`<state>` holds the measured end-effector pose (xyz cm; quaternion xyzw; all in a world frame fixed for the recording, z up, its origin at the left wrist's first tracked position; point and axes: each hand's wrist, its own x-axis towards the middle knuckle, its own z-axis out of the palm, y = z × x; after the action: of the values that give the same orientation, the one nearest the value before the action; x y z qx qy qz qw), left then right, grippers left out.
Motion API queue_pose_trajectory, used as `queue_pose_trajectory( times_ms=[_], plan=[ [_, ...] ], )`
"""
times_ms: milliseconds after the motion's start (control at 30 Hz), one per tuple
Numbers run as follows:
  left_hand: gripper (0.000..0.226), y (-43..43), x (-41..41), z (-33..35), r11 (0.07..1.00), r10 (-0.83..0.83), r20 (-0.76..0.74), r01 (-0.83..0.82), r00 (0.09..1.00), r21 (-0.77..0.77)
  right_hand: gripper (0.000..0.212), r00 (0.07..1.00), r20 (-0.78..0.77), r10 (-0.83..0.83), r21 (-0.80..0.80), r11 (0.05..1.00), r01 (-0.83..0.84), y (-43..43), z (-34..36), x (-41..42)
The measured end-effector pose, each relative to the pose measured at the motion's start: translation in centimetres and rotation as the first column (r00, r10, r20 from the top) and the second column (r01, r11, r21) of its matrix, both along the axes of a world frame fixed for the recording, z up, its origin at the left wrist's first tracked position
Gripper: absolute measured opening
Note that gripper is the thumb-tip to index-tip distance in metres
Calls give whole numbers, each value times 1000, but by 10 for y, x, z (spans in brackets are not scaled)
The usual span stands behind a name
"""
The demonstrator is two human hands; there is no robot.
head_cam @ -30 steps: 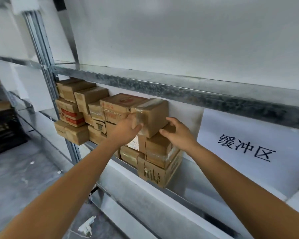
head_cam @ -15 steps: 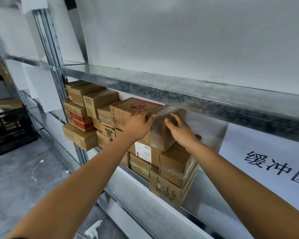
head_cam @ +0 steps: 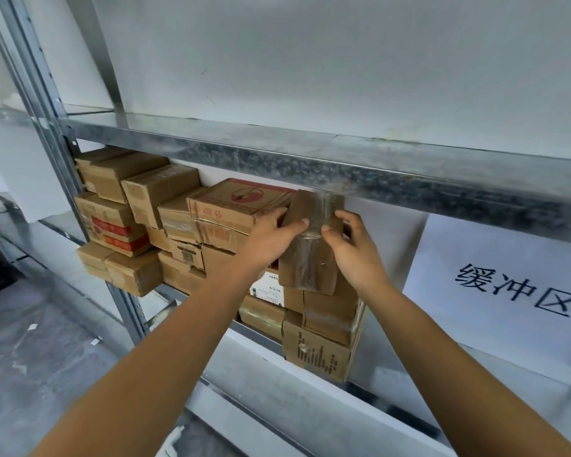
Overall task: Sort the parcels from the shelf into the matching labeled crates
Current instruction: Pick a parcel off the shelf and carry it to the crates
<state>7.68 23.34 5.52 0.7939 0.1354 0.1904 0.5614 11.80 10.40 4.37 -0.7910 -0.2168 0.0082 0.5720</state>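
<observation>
Fingers (head_cam: 302, 222) of left hand (head_cam: 271, 237) and right hand (head_cam: 355, 255) grip the taped parcel (head_cam: 310, 262) — it's swung up on end since a second ago, against the stack (head_cam: 320, 352) on the shelf (head_cam: 254, 354) (nearly free for its crate, I'd say).

1. The taped parcel (head_cam: 310, 245) no longer lies flat across the top of the stack. It has been tipped up on end, so its long side now runs top to bottom and its upper edge sits just under the upper shelf beam (head_cam: 310, 166).
2. The left hand (head_cam: 271, 239) has slid from the parcel's left end round to its left edge, with the thumb now laid on the taped front.
3. The right hand (head_cam: 353, 252), which a second ago was spread loosely low at the parcel's right, has come up and gripped the right edge. Its thumb is on the front, facing the other thumb.
4. The parcel's lower end now hangs in front of the box beneath (head_cam: 330, 311).
</observation>
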Motion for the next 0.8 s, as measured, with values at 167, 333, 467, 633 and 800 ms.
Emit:
queue_pose_trajectory(
  times_ms=[167, 333, 467, 633, 800],
  plan=[
    [53, -4, -22, -11, 992, -26, 18, 28, 1000, -126, 52, 1000, 26, 3, 44, 999, -4, -9, -3, -23],
    [59, 3, -53, -22, 991, -59, 50, 65, 997, -118, 36, 997, 41, 68, 55, 996, -71, -16, -5, -54],
    [62, 8, -71, -35, 980, -136, 67, 145, 988, -136, 42, 995, 60, 80, 62, 995, -84, -17, -10, -71],
    [87, 11, -87, -38, 980, -148, 93, 159, 985, -119, 29, 989, 12, 144, 172, 974, -144, -24, -14, -83],
    [41, 12, -108, -29, 974, -179, 169, 199, 969, -112, 38, 990, -16, 142, 228, 964, -135, -29, -22, -90]
  ],
)
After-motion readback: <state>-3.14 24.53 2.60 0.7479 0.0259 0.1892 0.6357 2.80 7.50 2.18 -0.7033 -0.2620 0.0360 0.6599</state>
